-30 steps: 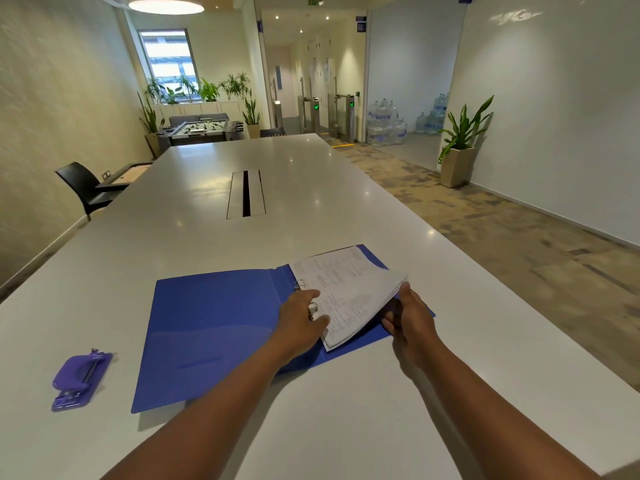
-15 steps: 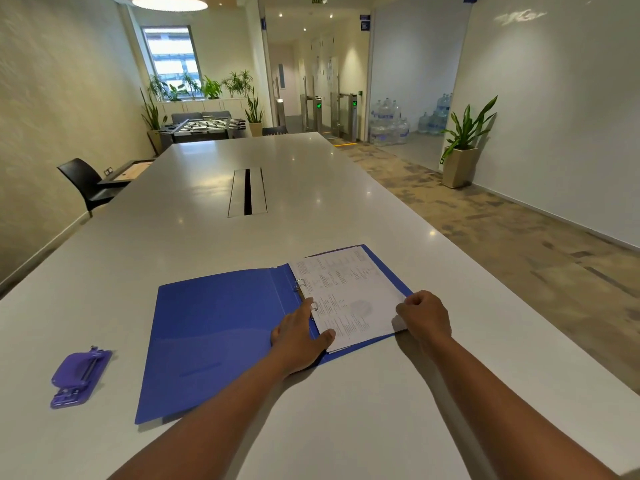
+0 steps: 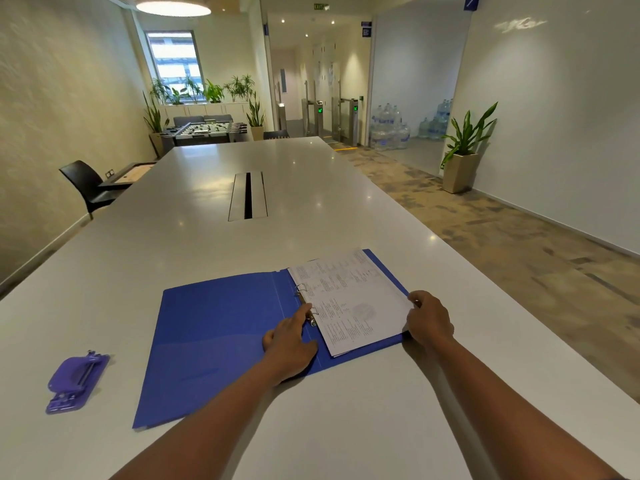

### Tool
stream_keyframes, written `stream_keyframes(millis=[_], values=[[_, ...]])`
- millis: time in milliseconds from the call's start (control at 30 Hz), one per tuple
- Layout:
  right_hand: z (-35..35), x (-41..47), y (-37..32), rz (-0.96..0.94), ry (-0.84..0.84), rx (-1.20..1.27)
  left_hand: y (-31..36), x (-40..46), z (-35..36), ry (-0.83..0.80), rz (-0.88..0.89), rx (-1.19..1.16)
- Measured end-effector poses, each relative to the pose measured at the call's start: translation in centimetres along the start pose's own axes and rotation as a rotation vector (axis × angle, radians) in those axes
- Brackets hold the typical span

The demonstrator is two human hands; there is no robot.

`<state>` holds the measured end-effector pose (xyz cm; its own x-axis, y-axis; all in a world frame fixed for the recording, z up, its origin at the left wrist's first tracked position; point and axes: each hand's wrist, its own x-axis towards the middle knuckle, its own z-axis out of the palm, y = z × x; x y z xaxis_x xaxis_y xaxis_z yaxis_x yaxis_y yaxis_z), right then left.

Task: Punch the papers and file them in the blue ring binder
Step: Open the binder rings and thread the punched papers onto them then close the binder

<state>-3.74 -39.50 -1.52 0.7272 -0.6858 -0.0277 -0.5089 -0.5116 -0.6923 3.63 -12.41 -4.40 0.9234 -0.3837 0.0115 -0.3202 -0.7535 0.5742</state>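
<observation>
The blue ring binder lies open on the white table. A stack of printed papers lies flat on its right half, threaded on the metal rings. My left hand rests on the binder's spine, fingers stretched out toward the lower ring. My right hand sits at the papers' right edge with its fingers curled over that edge. The purple hole punch lies on the table far to the left of the binder.
A cable slot runs down the middle of the table. The table's right edge drops to a carpeted floor. A black chair stands at the left side, and a potted plant by the right wall.
The papers, lifted at their right side a second ago, now lie flat on the binder. My right hand came out from under them to their edge. My left hand slid slightly toward the spine.
</observation>
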Motion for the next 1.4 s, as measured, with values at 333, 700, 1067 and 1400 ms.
stream_keyframes(millis=[333, 700, 1067, 1400], values=[[0.1, -0.5, 0.2, 0.042, -0.055, -0.078, -0.6, 0.0, -1.3, -0.007, 0.032, 0.041], [0.3, 0.2, 0.1, 0.071, -0.083, 0.176, 0.1, -0.3, -1.5, -0.004, 0.01, 0.076], [0.3, 0.3, 0.4, 0.047, -0.059, 0.257, 0.3, -0.5, -1.7, -0.023, 0.011, 0.087], [1.7, -0.7, 1.5, -0.088, -0.012, 0.182, -0.9, -0.8, -4.2, 0.161, -0.178, -0.044]])
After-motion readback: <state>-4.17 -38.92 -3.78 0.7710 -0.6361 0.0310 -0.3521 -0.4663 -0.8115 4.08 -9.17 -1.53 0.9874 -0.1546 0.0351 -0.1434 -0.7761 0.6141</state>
